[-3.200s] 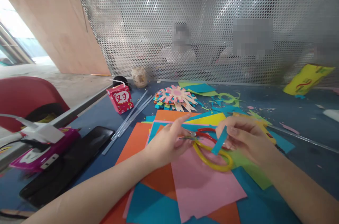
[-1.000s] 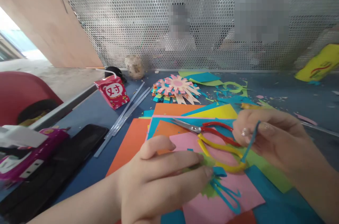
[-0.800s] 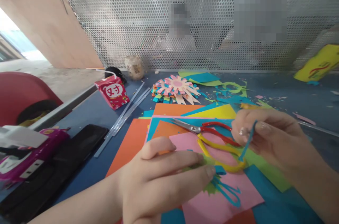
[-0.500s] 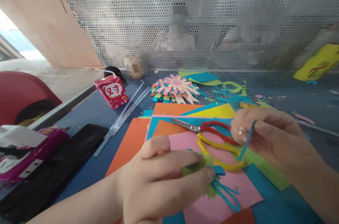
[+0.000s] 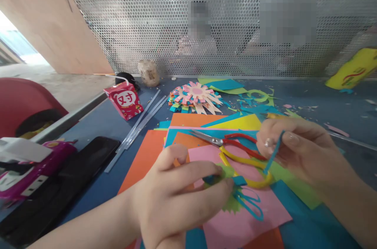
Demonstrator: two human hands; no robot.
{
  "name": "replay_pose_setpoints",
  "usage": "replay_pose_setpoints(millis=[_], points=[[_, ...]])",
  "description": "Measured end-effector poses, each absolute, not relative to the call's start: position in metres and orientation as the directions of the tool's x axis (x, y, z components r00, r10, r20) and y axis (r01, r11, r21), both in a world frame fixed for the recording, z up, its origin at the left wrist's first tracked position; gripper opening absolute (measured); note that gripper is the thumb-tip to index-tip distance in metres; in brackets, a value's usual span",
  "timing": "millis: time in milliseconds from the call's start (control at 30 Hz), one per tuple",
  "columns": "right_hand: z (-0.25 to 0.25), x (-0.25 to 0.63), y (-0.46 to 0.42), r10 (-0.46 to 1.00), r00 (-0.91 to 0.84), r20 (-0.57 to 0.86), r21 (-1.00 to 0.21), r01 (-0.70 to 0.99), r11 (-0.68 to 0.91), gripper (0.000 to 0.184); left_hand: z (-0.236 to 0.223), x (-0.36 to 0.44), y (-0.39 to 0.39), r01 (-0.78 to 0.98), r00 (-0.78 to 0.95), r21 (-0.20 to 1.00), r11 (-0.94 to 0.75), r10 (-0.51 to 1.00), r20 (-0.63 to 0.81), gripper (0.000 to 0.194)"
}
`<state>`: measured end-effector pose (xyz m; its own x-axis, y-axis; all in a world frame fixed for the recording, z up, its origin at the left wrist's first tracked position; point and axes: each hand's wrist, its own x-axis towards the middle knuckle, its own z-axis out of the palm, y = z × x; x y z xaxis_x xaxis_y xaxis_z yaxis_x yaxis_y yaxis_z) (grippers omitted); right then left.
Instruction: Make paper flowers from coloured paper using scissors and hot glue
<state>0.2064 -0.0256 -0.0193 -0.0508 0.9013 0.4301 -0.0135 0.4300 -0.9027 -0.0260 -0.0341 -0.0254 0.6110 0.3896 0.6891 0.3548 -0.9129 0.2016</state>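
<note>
My left hand (image 5: pixel 176 194) is closed over a jagged-edged green paper piece (image 5: pixel 232 205) that carries blue looped strips (image 5: pixel 250 205); the fingers cover much of it. It is just above a pink paper sheet (image 5: pixel 218 227). On the right, my right hand (image 5: pixel 300 151) pinches a narrow blue paper strip (image 5: pixel 273 154) between thumb and forefinger, its free end hanging down over the scissors' yellow handle. The scissors (image 5: pixel 218 141), with red and yellow handles, lie on the coloured sheets between my hands, blades pointing left.
Layered paper flowers (image 5: pixel 194 96) lie behind the sheets, with green and blue scraps (image 5: pixel 259 96) beside them. A red drink carton (image 5: pixel 125 99), clear sticks (image 5: pixel 138 125), a black phone (image 5: pixel 97 154) and a purple device (image 5: pixel 53 166) are at left. A yellow bottle (image 5: pixel 353 70) is far right.
My left hand has risen slightly with the green piece, and its blue loops have shifted up and left. The right hand is almost still, keeping its pinch on the blue strip.
</note>
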Motion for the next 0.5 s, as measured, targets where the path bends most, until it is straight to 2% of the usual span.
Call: replay_pose_setpoints(millis=[67,100,167,233,333,400,467,500], points=[[-0.019,0.206,-0.025,0.901,-0.055,0.43,-0.903,-0.014,0.43,0.024,-0.029,-0.028,-0.027,0.292,0.654,0.069,-0.954,0.252,0.714,0.028],[-0.02,0.206,-0.025,0.9,-0.056,0.431,-0.902,-0.015,0.431,0.023,-0.03,-0.029,-0.025,0.29,0.66,0.039,-0.956,0.229,0.715,0.029],[-0.02,0.207,-0.025,0.897,-0.06,0.438,-0.899,-0.016,0.438,0.023,-0.028,-0.03,-0.023,0.294,0.648,0.059,-0.954,0.245,0.721,0.03],[-0.02,0.207,-0.024,0.895,-0.067,0.441,-0.898,-0.016,0.441,0.023,-0.022,-0.03,-0.025,0.288,0.649,0.138,-0.948,0.299,0.7,0.024],[-0.02,0.206,-0.024,0.896,-0.073,0.438,-0.899,-0.018,0.438,0.023,-0.013,-0.031,-0.029,0.268,0.678,0.393,-0.88,0.462,0.571,0.019],[-0.02,0.207,-0.025,0.896,-0.071,0.438,-0.899,-0.018,0.438,0.023,-0.011,-0.029,-0.029,0.226,0.702,0.495,-0.839,0.493,0.514,0.019],[-0.018,0.207,-0.026,0.896,-0.074,0.438,-0.899,-0.013,0.438,0.022,-0.016,-0.026,-0.027,0.182,0.693,0.495,-0.85,0.468,0.549,0.033],[-0.018,0.207,-0.027,0.899,-0.083,0.431,-0.902,-0.004,0.432,0.022,-0.02,-0.023,-0.025,0.174,0.673,0.492,-0.853,0.468,0.573,0.049]])
